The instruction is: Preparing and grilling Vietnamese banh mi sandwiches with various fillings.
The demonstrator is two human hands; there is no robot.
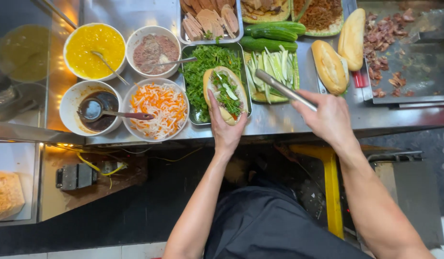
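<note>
Filling sandwich point(226, 93): left hand point(225, 125) cupped it over herb tray point(195, 103), right hand point(327, 117) gripped tongs point(284, 89); next likely cucumber strips point(275, 67).

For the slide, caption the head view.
Left hand holds a filled baguette sandwich above the herb tray; right hand grips metal tongs over cucumber strips.

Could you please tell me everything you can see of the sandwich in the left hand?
The sandwich is a short, golden-crusted roll split lengthwise and lying open side up. Inside are green herbs, pale cucumber strips and a bit of red, maybe chilli. The left hand cups its near end from below, holding it above the tray of herbs, its far end pointing away from the person. The right hand holds metal tongs whose tips are just right of the sandwich, not touching it.
</note>
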